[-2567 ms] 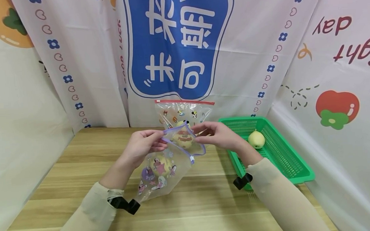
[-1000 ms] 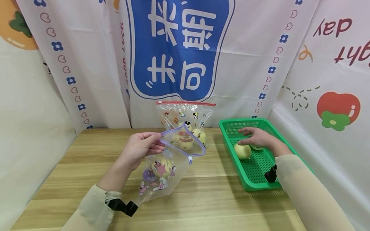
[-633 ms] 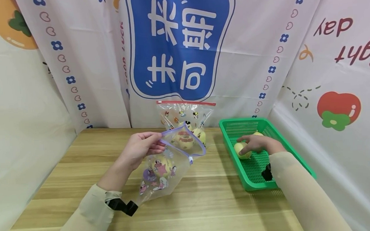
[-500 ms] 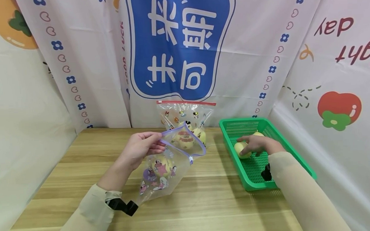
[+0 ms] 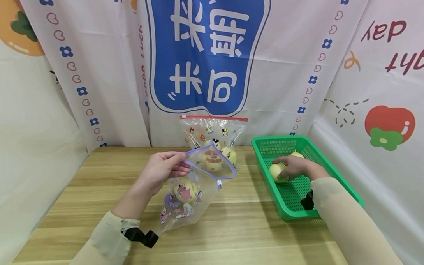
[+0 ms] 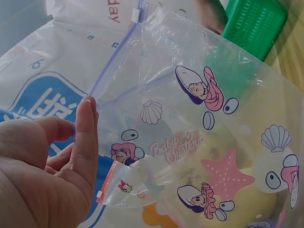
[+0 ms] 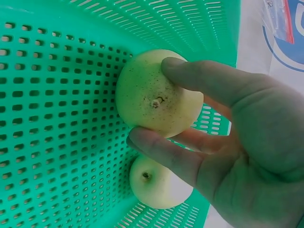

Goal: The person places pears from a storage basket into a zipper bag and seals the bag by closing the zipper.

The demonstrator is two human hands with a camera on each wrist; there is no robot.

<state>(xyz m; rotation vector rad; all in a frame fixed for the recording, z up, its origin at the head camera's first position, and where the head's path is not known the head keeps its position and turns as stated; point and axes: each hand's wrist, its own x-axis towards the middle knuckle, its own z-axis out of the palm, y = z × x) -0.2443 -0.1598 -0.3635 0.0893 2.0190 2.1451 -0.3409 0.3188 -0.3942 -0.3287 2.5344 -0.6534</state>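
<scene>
left hand [image 5: 164,169] has a pinching grip on the purple-zip bag [image 5: 198,201]; right hand [image 5: 298,166] has its grip round a pear [image 5: 276,173] in the green basket [image 5: 291,196], at the bag's 3 o'clock; second pear [image 7: 157,184] at that one's 2 o'clock

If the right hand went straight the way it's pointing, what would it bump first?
The right hand would meet the pear it's holding. Past that, probably the green basket, though wall or floor is hard to tell.
</scene>
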